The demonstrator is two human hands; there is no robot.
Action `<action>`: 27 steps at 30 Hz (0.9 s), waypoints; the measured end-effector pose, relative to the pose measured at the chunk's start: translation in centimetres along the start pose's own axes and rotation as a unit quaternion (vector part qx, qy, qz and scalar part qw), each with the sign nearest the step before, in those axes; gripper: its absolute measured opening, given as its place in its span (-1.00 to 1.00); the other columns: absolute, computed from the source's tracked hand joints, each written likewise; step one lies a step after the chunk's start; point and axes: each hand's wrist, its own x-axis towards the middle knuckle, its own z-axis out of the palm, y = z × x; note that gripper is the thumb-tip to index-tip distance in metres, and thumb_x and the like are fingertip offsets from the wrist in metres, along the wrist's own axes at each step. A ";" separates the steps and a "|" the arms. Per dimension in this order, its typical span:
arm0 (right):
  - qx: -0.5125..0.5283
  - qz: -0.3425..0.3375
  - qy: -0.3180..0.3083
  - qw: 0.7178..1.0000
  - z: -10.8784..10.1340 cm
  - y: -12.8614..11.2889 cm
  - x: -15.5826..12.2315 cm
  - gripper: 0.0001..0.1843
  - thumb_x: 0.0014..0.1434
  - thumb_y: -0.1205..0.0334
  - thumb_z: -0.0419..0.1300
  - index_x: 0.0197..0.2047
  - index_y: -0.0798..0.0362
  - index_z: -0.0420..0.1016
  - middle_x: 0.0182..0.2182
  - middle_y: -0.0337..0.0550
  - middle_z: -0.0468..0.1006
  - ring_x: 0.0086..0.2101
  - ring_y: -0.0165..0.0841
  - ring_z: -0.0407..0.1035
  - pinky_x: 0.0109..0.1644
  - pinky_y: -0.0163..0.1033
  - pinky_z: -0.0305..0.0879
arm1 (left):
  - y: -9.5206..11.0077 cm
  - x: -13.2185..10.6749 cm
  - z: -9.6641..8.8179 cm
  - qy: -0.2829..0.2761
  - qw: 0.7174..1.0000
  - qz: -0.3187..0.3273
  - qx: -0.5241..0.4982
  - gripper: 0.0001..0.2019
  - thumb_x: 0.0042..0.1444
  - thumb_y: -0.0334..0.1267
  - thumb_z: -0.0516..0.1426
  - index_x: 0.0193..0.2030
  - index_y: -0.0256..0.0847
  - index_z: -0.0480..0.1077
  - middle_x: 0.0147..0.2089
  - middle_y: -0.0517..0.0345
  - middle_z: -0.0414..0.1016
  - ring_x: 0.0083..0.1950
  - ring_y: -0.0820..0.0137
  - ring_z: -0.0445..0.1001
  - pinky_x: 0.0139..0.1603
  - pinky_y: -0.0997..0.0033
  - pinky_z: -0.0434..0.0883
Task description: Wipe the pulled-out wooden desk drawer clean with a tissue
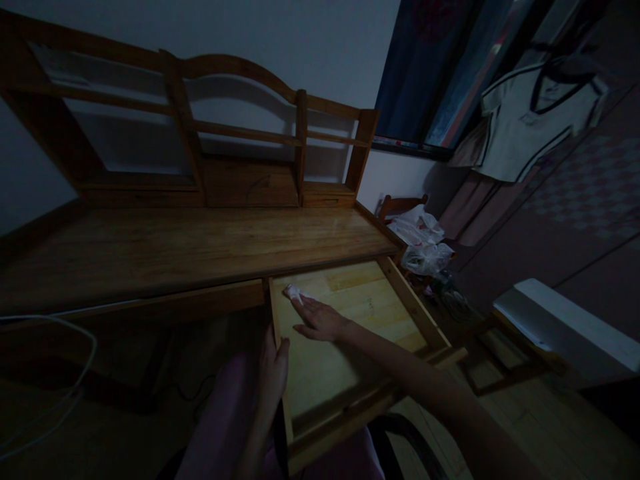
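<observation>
A wooden drawer is pulled out from the desk, its inside bare apart from my hand and what it holds. My right hand reaches into it, with a crumpled white tissue or cloth under the fingertips near the back left corner. On the drawer's left side wall, my left hand is closed round the edge, thumb on top. That hand's fingers are partly hidden behind the wall.
A wooden shelf unit stands along the desk's back. Plastic bags lie on a chair to the right. A white cable loops at left. A white box-like object rests on a wooden stool. A shirt hangs at upper right.
</observation>
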 end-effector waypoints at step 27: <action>-0.089 0.453 -0.032 0.886 -5.8 13.8 -13.6 -0.16 0.38 -0.16 -0.27 0.48 0.30 -0.27 0.37 0.30 0.08 0.34 -0.09 0.05 0.34 0.00 0.06 | 0.4 -0.3 -0.1 -0.001 1.000 -0.010 0.009 -0.45 0.28 -0.10 0.02 0.38 -0.17 0.12 0.40 -0.11 0.21 0.39 0.15 0.22 0.39 0.07 0.16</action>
